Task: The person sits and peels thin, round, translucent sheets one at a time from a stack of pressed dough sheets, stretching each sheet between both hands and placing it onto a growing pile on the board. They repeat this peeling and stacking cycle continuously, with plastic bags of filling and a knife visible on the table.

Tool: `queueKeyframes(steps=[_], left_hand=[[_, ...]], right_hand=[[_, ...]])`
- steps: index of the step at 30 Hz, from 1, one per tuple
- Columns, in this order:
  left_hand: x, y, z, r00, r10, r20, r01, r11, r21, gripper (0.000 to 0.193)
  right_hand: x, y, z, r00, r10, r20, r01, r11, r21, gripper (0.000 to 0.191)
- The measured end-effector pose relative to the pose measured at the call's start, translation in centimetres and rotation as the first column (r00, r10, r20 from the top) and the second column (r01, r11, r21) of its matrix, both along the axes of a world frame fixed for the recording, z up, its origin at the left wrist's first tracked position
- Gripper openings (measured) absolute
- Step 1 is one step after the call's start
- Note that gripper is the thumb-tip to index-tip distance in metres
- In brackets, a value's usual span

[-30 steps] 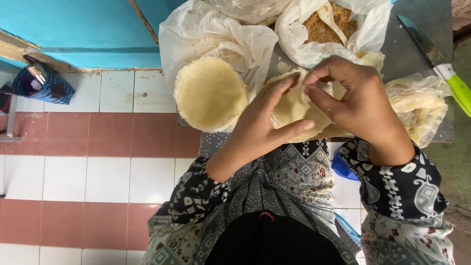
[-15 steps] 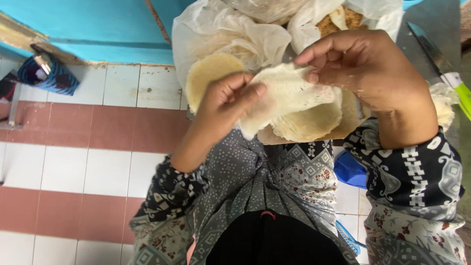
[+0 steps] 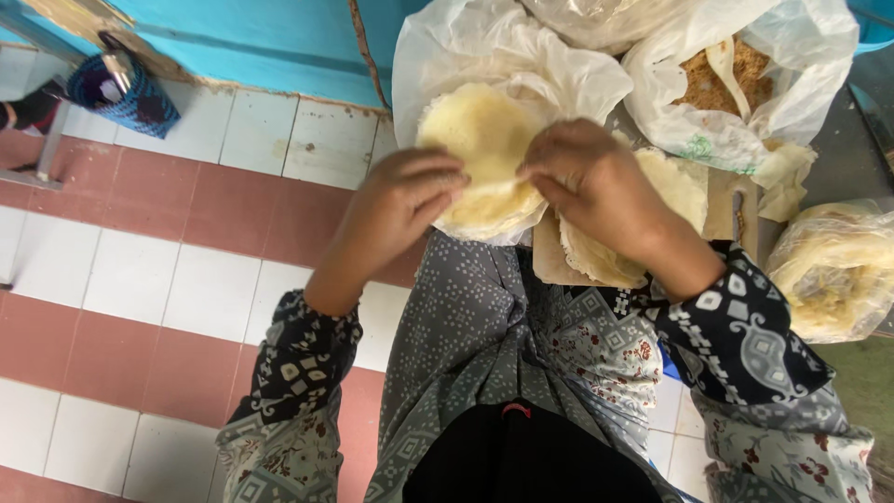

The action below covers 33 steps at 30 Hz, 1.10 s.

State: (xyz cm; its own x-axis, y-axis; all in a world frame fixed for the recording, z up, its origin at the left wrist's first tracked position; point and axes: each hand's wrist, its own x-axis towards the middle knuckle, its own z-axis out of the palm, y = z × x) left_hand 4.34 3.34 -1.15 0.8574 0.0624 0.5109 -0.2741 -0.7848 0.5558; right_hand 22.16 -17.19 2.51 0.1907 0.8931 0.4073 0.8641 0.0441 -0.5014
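Crepes [image 3: 480, 140], a pale yellow round stack of them, are sitting on a crumpled white plastic sheet [image 3: 447, 56] at the table edge, and I'm seeing both hands meeting right over the near rim of that stack. My left hand [image 3: 400, 210] is coming in from the left, fingers curled and pinching at the edge of the top crepe. My right hand [image 3: 596, 182] is reaching in from the right, fingertips pressing on the same edge, so the two hands are nearly touching each other, both closed on that thin top layer. I cannot tell whether the layer is lifting free of the stack or just lying on it.

Just beside the stack, under my right wrist, another crepe [image 3: 670, 186] is lying spread on a brown board [image 3: 722, 205]. Beyond that, a white bag [image 3: 801, 56] is holding brown crumbly filling [image 3: 736, 79]. Off at the right edge, a clear bag [image 3: 838, 270] is bulging with more yellowish pieces.

Below the hands I'm looking down on patterned sleeves and a grey printed garment [image 3: 484, 326]. Behind them the floor [image 3: 140, 279] is running in red and white tiles up to a turquoise wall [image 3: 270, 42], with a small blue woven basket [image 3: 126, 98] sitting against it at the far left.
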Motion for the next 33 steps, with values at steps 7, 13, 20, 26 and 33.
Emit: queueKeyframes(steps=[7,13,20,26,33], left_hand=[[-1.2,-0.6,-2.2,0.996,0.080,-0.029,-0.080,0.997,-0.020,0.018],[-1.9,-0.7,-0.8,0.991,0.059,-0.120,-0.046,0.993,0.110,0.016],[-2.6,-0.6,-0.5,0.996,0.030,-0.085,-0.027,0.999,0.042,0.027],[1.6,-2.3,-3.1,0.976,0.208,-0.065,-0.204,0.977,0.056,0.028],[5.7,-4.6,-4.9,0.948,0.250,-0.199,-0.168,0.919,0.356,0.067]], right_hand=[[-1.2,-1.1,-1.5,0.998,-0.053,-0.032,0.050,0.996,-0.075,0.016],[-2.2,-1.0,-1.1,1.000,0.013,0.018,-0.011,0.995,-0.096,0.012],[-2.4,-1.8,-1.3,0.997,0.027,0.076,-0.019,0.995,-0.094,0.014],[-2.5,-4.8,-0.2,0.998,-0.053,0.013,0.054,0.997,-0.061,0.015],[-1.6,-11.9,-0.5,0.905,-0.425,-0.016,0.419,0.898,-0.134,0.016]])
